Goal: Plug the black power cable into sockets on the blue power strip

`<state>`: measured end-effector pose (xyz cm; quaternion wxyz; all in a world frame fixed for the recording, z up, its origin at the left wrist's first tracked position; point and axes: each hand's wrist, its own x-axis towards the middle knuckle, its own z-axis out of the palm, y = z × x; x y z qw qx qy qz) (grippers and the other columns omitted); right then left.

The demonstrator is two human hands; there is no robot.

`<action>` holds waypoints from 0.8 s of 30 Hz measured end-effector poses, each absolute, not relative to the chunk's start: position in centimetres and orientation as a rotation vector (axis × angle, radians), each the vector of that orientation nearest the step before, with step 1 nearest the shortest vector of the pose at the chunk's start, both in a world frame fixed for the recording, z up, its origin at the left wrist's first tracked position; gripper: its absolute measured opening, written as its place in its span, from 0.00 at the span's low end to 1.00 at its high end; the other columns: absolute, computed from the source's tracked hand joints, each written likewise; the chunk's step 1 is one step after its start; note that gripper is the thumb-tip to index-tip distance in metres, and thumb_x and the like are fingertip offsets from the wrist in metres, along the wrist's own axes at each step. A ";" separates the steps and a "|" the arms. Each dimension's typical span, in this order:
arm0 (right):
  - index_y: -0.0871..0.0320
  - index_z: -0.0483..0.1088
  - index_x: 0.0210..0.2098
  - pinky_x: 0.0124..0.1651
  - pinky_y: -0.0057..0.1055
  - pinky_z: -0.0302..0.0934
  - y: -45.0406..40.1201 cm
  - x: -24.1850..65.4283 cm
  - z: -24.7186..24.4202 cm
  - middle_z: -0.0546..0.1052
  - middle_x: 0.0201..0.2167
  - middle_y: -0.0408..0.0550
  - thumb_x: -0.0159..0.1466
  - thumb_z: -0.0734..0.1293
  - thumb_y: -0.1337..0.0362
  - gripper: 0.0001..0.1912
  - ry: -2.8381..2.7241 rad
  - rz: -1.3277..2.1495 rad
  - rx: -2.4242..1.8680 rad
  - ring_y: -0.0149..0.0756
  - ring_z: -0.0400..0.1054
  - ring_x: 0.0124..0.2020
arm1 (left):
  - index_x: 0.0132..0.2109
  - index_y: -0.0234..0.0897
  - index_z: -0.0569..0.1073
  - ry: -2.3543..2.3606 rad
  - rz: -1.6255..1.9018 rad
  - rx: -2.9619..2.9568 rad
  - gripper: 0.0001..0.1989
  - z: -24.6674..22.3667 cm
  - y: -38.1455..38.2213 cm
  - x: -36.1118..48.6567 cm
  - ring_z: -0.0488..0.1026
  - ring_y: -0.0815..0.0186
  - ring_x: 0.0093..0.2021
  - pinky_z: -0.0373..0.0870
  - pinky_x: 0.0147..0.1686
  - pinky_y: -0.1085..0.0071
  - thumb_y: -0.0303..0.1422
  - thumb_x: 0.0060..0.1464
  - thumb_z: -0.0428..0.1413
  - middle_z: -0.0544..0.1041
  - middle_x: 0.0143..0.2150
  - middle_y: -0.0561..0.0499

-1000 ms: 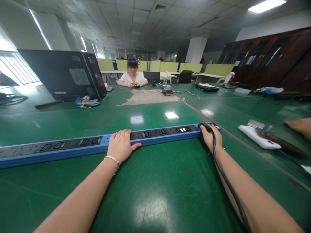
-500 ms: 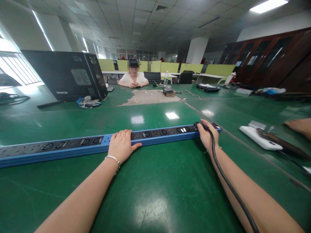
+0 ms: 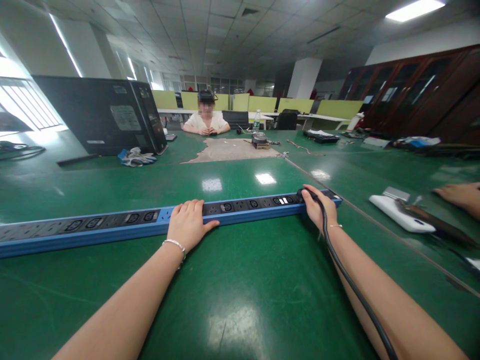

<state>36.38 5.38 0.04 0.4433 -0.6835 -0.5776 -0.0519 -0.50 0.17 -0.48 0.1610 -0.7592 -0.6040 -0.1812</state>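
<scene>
A long blue power strip (image 3: 258, 218) with black sockets lies across the green table, running from the left edge to right of centre. My left hand (image 3: 189, 224) rests over its middle, fingers wrapped across the top and thumb along the front side. Near the strip's right end, my right hand (image 3: 318, 207) grips a black plug (image 3: 301, 195), which sits at the last sockets; whether it is fully seated is hidden by the fingers. From the plug a thick black cable (image 3: 347, 277) runs down over my right forearm.
A black computer case (image 3: 101, 117) and gloves (image 3: 137, 158) stand back left. A person (image 3: 206, 122) sits across the table (image 3: 240, 280). At right lie a white device (image 3: 403, 214) and another person's hand (image 3: 457, 194). A bottle (image 3: 257, 121) stands behind.
My right hand has shifted slightly left with the plug, and the cable has moved with it. My left hand stays on the strip. The other person's hand at right has moved slightly left.
</scene>
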 end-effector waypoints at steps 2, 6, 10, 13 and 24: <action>0.49 0.73 0.44 0.40 0.39 0.62 5.6 36.4 0.2 0.78 0.35 0.47 0.57 0.58 0.48 0.22 -1.435 -0.114 -1.724 0.44 0.70 0.37 | 0.53 0.31 0.64 -1.723 -0.522 -2.170 0.33 -0.5 0.2 -0.5 0.65 0.51 0.52 0.57 0.51 0.56 0.53 0.49 0.49 0.71 0.51 0.36; 0.49 0.73 0.44 0.41 0.41 0.62 5.7 36.3 0.5 0.78 0.34 0.49 0.57 0.59 0.48 0.22 -1.435 -0.099 -1.772 0.45 0.70 0.37 | 0.53 0.29 0.64 -1.720 -0.518 -2.170 0.34 -0.4 0.2 -0.5 0.65 0.51 0.52 0.58 0.51 0.56 0.53 0.49 0.49 0.70 0.50 0.36; 0.49 0.73 0.45 0.42 0.42 0.62 5.6 36.0 0.6 0.78 0.33 0.49 0.57 0.59 0.48 0.22 -1.426 -0.097 -1.761 0.45 0.70 0.36 | 0.53 0.29 0.64 -1.728 -0.499 -2.163 0.34 -0.3 0.1 -0.4 0.65 0.51 0.52 0.58 0.51 0.57 0.53 0.50 0.49 0.71 0.50 0.36; 0.50 0.73 0.45 0.42 0.41 0.62 5.6 35.9 0.5 0.78 0.34 0.49 0.57 0.58 0.49 0.22 -1.389 -0.106 -1.755 0.45 0.70 0.37 | 0.53 0.30 0.64 -1.736 -0.499 -2.159 0.34 -0.3 0.1 -0.3 0.65 0.51 0.52 0.57 0.51 0.57 0.53 0.49 0.49 0.70 0.51 0.36; 0.53 0.72 0.46 0.46 0.39 0.60 5.2 36.2 -1.2 0.78 0.37 0.50 0.59 0.58 0.53 0.21 -1.538 -0.271 -1.684 0.43 0.70 0.39 | 0.53 0.30 0.64 -1.730 -0.490 -2.152 0.33 -0.3 0.0 -0.4 0.65 0.52 0.52 0.58 0.51 0.58 0.53 0.50 0.50 0.70 0.51 0.37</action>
